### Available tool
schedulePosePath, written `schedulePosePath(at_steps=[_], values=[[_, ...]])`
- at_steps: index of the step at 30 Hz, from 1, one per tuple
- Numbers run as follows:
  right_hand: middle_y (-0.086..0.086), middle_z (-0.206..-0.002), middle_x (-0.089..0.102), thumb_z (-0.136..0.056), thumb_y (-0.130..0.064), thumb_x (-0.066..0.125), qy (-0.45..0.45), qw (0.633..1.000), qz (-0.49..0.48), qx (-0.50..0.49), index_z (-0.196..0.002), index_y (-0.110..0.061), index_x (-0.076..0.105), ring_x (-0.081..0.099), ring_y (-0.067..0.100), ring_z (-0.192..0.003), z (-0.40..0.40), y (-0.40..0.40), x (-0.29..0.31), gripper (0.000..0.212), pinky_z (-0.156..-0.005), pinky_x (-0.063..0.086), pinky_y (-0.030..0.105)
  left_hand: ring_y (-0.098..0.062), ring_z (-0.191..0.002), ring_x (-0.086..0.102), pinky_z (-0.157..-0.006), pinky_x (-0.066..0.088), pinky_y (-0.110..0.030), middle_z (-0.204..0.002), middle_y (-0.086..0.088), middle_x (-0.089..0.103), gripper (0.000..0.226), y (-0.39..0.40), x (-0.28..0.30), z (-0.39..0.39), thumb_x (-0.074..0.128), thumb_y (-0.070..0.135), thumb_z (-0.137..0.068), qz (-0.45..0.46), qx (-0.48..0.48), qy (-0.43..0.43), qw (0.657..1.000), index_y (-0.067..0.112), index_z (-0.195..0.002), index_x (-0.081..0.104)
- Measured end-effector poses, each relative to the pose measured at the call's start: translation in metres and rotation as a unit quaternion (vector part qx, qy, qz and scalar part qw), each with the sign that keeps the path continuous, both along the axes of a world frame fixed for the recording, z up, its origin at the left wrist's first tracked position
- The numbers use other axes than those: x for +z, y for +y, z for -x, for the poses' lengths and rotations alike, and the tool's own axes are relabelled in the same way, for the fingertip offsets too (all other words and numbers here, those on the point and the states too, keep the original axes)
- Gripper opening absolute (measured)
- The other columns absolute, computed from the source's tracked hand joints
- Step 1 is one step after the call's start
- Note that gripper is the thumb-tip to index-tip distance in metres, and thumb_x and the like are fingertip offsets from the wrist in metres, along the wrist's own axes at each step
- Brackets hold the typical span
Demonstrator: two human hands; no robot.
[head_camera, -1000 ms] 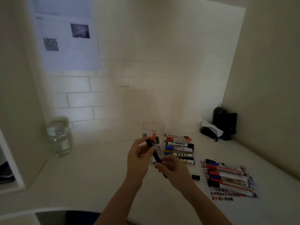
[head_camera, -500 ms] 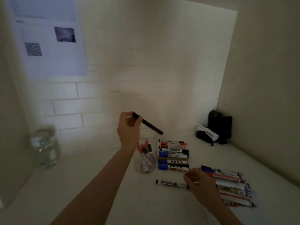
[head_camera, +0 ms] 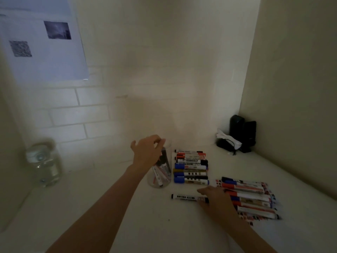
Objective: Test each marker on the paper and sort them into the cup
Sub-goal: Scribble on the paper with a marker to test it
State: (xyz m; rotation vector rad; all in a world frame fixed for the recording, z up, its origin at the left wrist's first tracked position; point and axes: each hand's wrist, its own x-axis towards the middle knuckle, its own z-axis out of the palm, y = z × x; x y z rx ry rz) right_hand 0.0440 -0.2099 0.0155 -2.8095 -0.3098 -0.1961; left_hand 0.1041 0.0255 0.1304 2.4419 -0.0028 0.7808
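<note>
One clear cup, one lone marker, two marker groups, one water bottle, two hands.

We lowered left hand to the cup rim, black marker dropped inside; right hand reached the marker right of cup.

So my white desk has a clear cup standing on it with a few markers inside. Just right of the cup sits a neat row of markers, and one loose black-capped marker lies nearer me. Further right there's a second pile of markers on some printed paper. Water jar far left, black gadgets in the back corner.
</note>
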Motion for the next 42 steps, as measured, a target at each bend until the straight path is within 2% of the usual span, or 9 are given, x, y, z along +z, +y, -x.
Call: schedulePosePath(at_steps=[4, 9, 14, 19, 25, 29, 32, 38, 42], values=[[-0.005, -0.131, 0.053, -0.095, -0.042, 0.048, 0.012, 0.997, 0.072, 0.003, -0.132, -0.035, 0.053, 0.045, 0.019, -0.12, -0.005, 0.007, -0.001, 0.037, -0.105, 0.034, 0.034, -0.015, -0.083, 0.056, -0.087, 0.036, -0.034, -0.088, 0.004, 0.063, 0.009, -0.013, -0.011, 0.034, 0.057, 0.025, -0.092, -0.032, -0.073, -0.183, 0.98, 0.02, -0.089, 0.063], [-0.004, -0.117, 0.056, -0.094, -0.042, 0.052, 0.0, 0.997, 0.071, -0.008, -0.121, -0.032, 0.061, 0.047, 0.014, -0.11, -0.001, 0.013, 0.001, 0.03, -0.097, 0.035, 0.03, -0.002, -0.072, 0.049, -0.069, 0.044, -0.018, -0.081, 0.011, 0.057, 0.009, -0.043, -0.084, 0.075, 0.054, 0.028, -0.092, -0.01, -0.189, -0.096, 0.977, 0.022, -0.089, 0.061], [-0.001, -0.076, 0.064, -0.092, -0.033, 0.06, 0.017, 0.958, -0.274, -0.084, -0.089, -0.022, 0.059, 0.05, 0.006, -0.057, 0.021, -0.006, 0.025, 0.011, -0.049, 0.037, 0.011, -0.006, -0.07, 0.054, -0.067, 0.045, -0.018, -0.085, 0.006, 0.06, 0.005, -0.059, -0.136, 0.083, 0.058, 0.02, -0.094, 0.115, -0.185, 0.034, 0.975, 0.024, -0.09, 0.06], [0.008, -0.066, 0.065, -0.09, -0.018, 0.062, 0.118, 0.828, -0.522, -0.167, -0.079, -0.005, 0.066, 0.053, 0.015, -0.054, 0.053, -0.038, 0.033, 0.018, -0.05, 0.044, 0.024, -0.002, -0.086, 0.056, -0.072, 0.043, -0.009, -0.106, 0.008, 0.055, 0.019, -0.088, -0.139, 0.086, 0.048, 0.033, -0.098, 0.161, -0.215, 0.114, 0.956, 0.029, -0.115, 0.051], [0.008, -0.072, 0.069, -0.086, -0.027, 0.068, 0.152, 0.785, -0.575, -0.174, -0.088, -0.006, 0.072, 0.058, 0.017, -0.064, 0.067, -0.056, 0.022, 0.021, -0.059, 0.047, 0.026, -0.006, -0.108, 0.045, -0.094, 0.038, -0.019, -0.121, 0.009, 0.049, 0.04, -0.13, -0.136, 0.09, 0.035, 0.046, -0.099, -0.015, -0.309, 0.095, 0.946, 0.025, -0.13, 0.048], [0.008, -0.069, 0.063, -0.087, -0.03, 0.066, 0.113, 0.778, -0.597, -0.156, -0.09, -0.002, 0.068, 0.056, 0.014, -0.06, 0.071, -0.056, 0.022, 0.028, -0.054, 0.048, 0.021, -0.013, -0.11, 0.048, -0.096, 0.038, -0.019, -0.124, 0.0, 0.054, 0.043, -0.147, -0.133, 0.092, 0.034, 0.042, -0.1, -0.051, -0.336, 0.089, 0.936, 0.018, -0.133, 0.047], [0.007, -0.075, 0.07, -0.087, -0.031, 0.065, 0.083, 0.806, -0.562, -0.162, -0.091, -0.006, 0.069, 0.066, 0.016, -0.066, 0.069, -0.055, 0.015, 0.025, -0.059, 0.054, 0.024, -0.012, -0.114, 0.047, -0.096, 0.035, -0.017, -0.129, 0.0, 0.051, 0.034, -0.152, -0.131, 0.094, 0.034, 0.027, -0.104, -0.041, -0.332, 0.102, 0.937, 0.018, -0.135, 0.043], [0.004, -0.067, 0.068, -0.09, -0.031, 0.06, 0.057, 0.849, -0.506, -0.142, -0.086, -0.008, 0.067, 0.064, 0.013, -0.057, 0.071, -0.055, 0.008, 0.025, -0.06, 0.055, 0.025, -0.008, -0.11, 0.05, -0.086, 0.029, -0.007, -0.126, 0.004, 0.053, 0.035, -0.152, -0.128, 0.097, 0.027, 0.036, -0.104, -0.036, -0.347, 0.166, 0.923, 0.023, -0.134, 0.041], [-0.002, -0.061, 0.064, -0.092, -0.03, 0.059, 0.079, 0.845, -0.515, -0.118, -0.091, -0.004, 0.065, 0.06, 0.009, -0.054, 0.076, -0.061, 0.012, 0.027, -0.057, 0.049, 0.022, -0.004, -0.09, 0.059, -0.08, 0.047, -0.015, -0.111, 0.006, 0.063, 0.031, -0.149, -0.123, 0.096, 0.031, 0.04, -0.102, -0.022, -0.384, 0.19, 0.904, 0.029, -0.127, 0.046]])
